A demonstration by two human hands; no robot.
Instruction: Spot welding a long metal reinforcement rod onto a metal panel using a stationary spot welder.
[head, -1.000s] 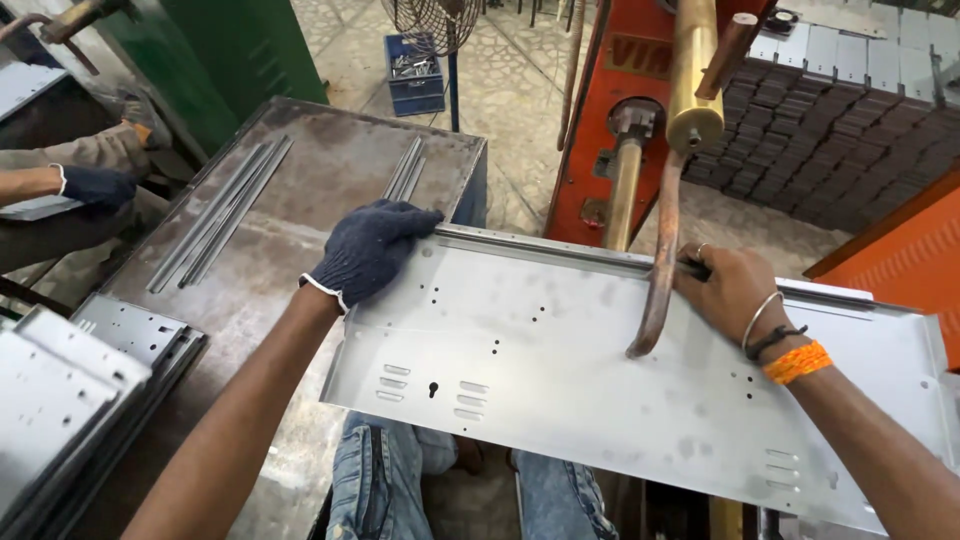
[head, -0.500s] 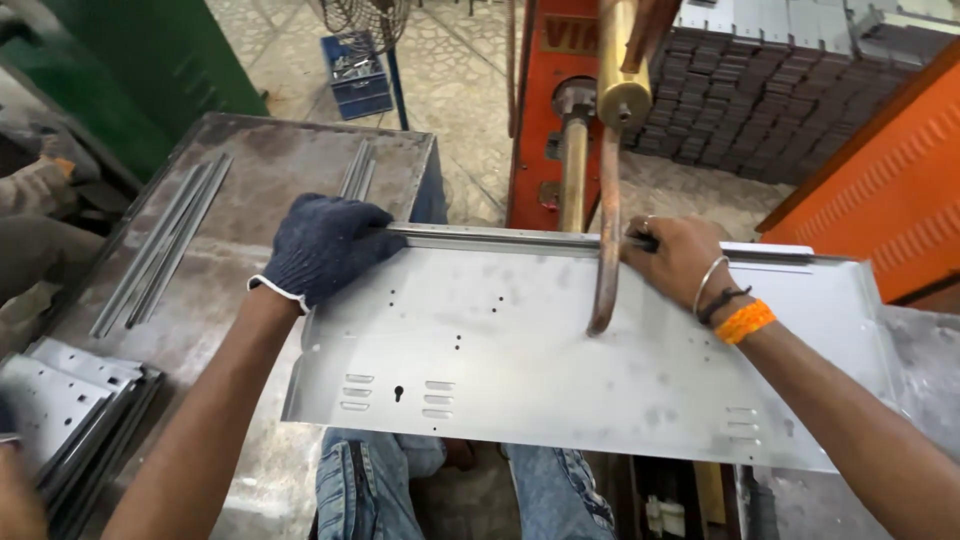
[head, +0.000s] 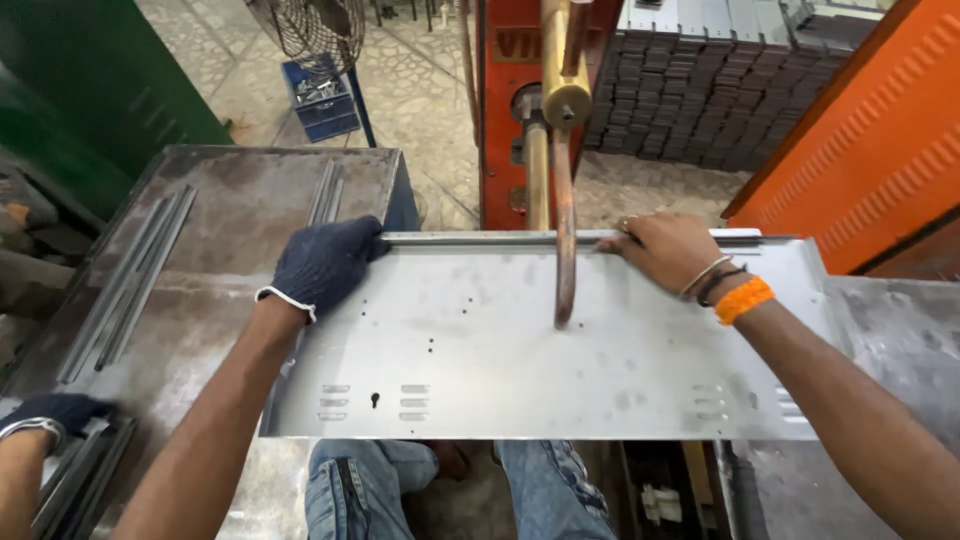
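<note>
Sheet metal panel: long grey rectangle, lying flat across the person's lap, spanning from the steel table on the left to another grey surface on the right. Far long edge folded up into a narrow flange, right end folded too. Surface dull, with smudges and light scuffs. Punched features: small round holes scattered across the left-centre, two columns of short louvre slots near the front left corner with a keyhole-shaped cut-out between them, and matching slot groups near the front right corner.

Copper welder arm: curved rod coming down from a brass fitting on the orange machine, tip at the panel's upper middle; contact with the sheet can't be confirmed.

Left hand: dark blue knit glove, lying palm down on the panel's far left corner, fingers spread onto the flange, not closed around anything.

Right hand: bare, orange band and thin bangles on the wrist, fingers curled over the far flange right of the rod, gripping the edge.

Another person's gloved hand sits at lower left on a stack of similar panels.

Blue crate and fan on the floor behind.
</note>
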